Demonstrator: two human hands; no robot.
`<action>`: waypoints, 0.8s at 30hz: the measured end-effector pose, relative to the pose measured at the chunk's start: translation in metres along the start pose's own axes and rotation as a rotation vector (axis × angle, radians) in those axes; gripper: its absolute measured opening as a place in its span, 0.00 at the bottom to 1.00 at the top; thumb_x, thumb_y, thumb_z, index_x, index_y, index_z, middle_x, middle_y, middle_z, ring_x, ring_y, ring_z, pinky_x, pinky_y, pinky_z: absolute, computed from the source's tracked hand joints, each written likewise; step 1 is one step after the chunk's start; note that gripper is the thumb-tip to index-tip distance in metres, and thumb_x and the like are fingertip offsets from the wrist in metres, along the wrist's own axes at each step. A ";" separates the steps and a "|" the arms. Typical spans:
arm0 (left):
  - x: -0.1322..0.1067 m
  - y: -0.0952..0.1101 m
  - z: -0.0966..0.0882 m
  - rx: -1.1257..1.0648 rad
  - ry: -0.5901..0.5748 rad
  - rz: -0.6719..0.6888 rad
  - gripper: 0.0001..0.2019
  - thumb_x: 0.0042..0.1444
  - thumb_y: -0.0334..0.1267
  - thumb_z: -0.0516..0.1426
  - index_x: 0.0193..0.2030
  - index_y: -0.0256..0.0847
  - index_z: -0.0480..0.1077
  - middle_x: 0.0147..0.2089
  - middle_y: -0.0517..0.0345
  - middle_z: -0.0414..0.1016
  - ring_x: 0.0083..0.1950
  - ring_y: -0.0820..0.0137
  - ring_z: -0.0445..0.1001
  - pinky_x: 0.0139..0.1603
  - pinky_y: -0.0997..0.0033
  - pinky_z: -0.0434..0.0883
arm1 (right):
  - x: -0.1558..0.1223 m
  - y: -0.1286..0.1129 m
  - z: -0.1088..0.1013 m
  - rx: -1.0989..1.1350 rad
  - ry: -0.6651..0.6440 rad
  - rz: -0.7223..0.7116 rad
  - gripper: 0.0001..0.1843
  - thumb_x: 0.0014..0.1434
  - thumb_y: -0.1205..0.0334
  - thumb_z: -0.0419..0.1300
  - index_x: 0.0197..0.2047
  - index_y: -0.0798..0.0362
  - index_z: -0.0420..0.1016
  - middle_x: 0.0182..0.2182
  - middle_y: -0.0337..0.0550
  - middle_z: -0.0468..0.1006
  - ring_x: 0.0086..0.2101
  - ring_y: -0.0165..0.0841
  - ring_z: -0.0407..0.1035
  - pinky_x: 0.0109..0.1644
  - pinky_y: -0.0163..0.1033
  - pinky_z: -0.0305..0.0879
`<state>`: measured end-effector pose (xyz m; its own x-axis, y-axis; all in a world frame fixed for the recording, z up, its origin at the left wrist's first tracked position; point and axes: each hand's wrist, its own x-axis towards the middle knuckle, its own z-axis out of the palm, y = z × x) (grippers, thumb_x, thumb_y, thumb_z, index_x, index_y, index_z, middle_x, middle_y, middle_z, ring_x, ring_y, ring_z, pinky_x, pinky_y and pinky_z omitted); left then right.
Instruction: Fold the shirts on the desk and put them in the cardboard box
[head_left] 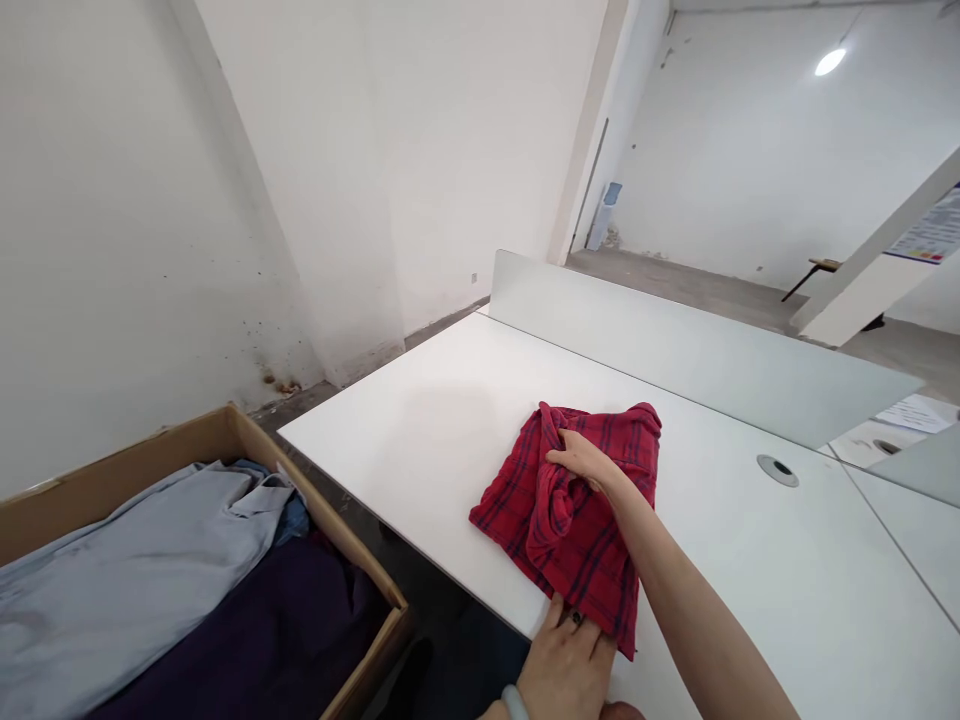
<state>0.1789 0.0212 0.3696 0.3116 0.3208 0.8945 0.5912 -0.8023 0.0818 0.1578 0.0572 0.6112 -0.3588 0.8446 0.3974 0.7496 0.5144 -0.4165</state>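
A red plaid shirt (577, 520) lies bunched and partly folded on the white table (420, 430), near its front edge. My right hand (581, 460) reaches across the shirt and pinches a fold of cloth near its upper middle, fingers closed on the fabric. My left hand (566, 665) lies flat at the table's front edge, fingers stretched out and pressing the shirt's near hem; a ring shows on one finger.
A cardboard box (225, 430) stands on the floor at the left, holding a light blue shirt (142, 570) and dark purple cloth (285, 630). A grey divider panel (675, 345) runs along the table's far side. A cable grommet (777, 469) sits to the right.
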 end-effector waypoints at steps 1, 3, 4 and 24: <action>0.000 -0.001 0.000 -0.006 -0.001 0.011 0.33 0.59 0.62 0.47 0.61 0.38 0.64 0.58 0.45 0.70 0.60 0.54 0.67 0.67 0.47 0.51 | 0.001 0.002 0.004 0.029 -0.032 0.015 0.09 0.49 0.67 0.62 0.35 0.55 0.68 0.20 0.33 0.71 0.21 0.29 0.67 0.23 0.32 0.66; 0.000 -0.002 -0.005 -0.040 -0.002 0.028 0.31 0.60 0.59 0.48 0.62 0.39 0.62 0.57 0.46 0.70 0.61 0.56 0.65 0.67 0.49 0.51 | -0.002 0.004 0.005 0.129 -0.099 0.036 0.17 0.53 0.59 0.63 0.44 0.57 0.68 0.21 0.35 0.73 0.23 0.31 0.71 0.27 0.35 0.71; 0.000 -0.002 -0.009 -0.069 0.001 0.029 0.29 0.61 0.57 0.49 0.61 0.39 0.63 0.57 0.47 0.70 0.61 0.56 0.65 0.67 0.49 0.52 | -0.005 0.005 0.004 0.180 -0.127 0.048 0.23 0.54 0.55 0.63 0.50 0.58 0.66 0.23 0.36 0.74 0.25 0.32 0.72 0.29 0.37 0.73; -0.028 -0.019 -0.097 -1.233 0.376 -0.756 0.43 0.56 0.58 0.55 0.70 0.50 0.37 0.60 0.42 0.60 0.43 0.65 0.77 0.36 0.65 0.78 | 0.085 0.034 -0.016 -0.640 0.087 -0.550 0.34 0.47 0.74 0.53 0.59 0.50 0.67 0.58 0.48 0.68 0.57 0.41 0.62 0.61 0.52 0.55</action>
<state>0.0871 -0.0217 0.3858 -0.0919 0.8527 0.5142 -0.5225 -0.4809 0.7041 0.1616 0.1440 0.6440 -0.7402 0.4708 0.4801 0.6604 0.6433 0.3874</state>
